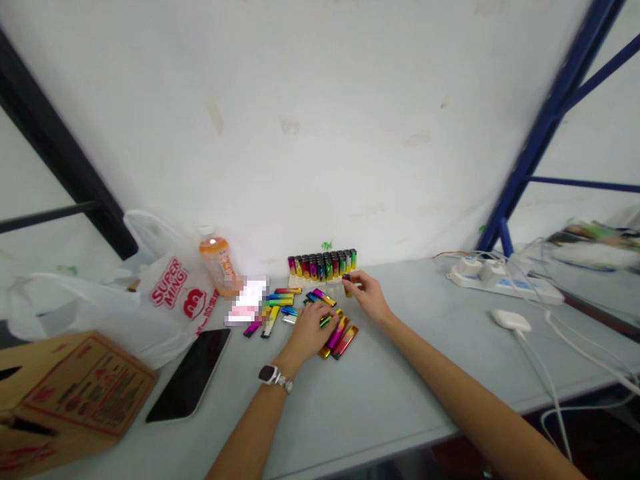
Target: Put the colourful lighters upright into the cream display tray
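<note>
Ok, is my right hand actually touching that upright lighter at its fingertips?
Touching. The head view shows your right hand with thumb and fingertips against the lighter, its dark top poking out above the thumb.

With your right hand point(369, 293) you are pinching a lighter point(348, 287) just beside the right end of a pale tray point(300, 283), where rows of upright lighters point(323, 265) are standing. Your left hand point(311, 328) is resting over loose lighters point(345, 343) that are lying on the grey table point(385, 400); you are wearing a watch point(268, 375) on that wrist. A black-screened device point(190, 379), cardboard box point(93, 393), plastic bag point(167, 300) and bottle point(216, 257) are sitting leftward, while a power strip point(530, 292) is lying to your right.
</note>
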`<control>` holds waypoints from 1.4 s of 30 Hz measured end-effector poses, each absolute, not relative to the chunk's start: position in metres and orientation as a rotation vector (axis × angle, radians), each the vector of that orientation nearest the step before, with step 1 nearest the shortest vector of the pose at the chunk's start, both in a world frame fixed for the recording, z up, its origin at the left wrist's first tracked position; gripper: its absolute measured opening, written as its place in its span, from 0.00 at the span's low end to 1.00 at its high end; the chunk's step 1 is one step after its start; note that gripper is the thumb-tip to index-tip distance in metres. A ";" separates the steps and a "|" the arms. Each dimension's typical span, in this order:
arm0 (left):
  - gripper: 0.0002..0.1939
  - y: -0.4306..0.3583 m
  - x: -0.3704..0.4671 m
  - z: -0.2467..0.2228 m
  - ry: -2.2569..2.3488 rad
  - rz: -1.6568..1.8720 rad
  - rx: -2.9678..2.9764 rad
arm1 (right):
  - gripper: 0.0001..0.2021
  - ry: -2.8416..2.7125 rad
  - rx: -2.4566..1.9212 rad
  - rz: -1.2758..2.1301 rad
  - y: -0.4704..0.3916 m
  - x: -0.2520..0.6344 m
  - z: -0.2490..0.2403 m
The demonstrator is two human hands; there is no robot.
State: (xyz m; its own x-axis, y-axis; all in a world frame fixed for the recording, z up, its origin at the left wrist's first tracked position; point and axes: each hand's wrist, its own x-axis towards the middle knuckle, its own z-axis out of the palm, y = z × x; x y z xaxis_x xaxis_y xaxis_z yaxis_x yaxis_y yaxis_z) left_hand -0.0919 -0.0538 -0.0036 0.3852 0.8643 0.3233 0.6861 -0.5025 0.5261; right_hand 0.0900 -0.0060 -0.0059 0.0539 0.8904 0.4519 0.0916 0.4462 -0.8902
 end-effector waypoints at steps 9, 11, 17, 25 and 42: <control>0.08 -0.054 -0.094 -0.004 1.386 0.809 2.322 | 0.13 -1.650 -0.926 0.437 0.037 0.100 0.015; 0.09 -0.054 -0.094 -0.004 1.372 0.807 2.323 | 0.10 -1.688 -0.920 0.440 0.049 0.099 0.014; 0.10 -0.053 -0.094 -0.007 1.350 0.840 2.337 | 0.09 -1.766 -0.908 0.499 0.066 0.097 0.006; 0.05 -0.052 -0.093 -0.006 1.396 0.811 2.311 | 0.07 -1.778 -0.908 0.513 0.069 0.097 0.009; 0.15 -0.055 -0.095 -0.002 1.682 0.697 2.434 | 0.05 -2.119 -0.939 0.205 0.081 0.110 0.026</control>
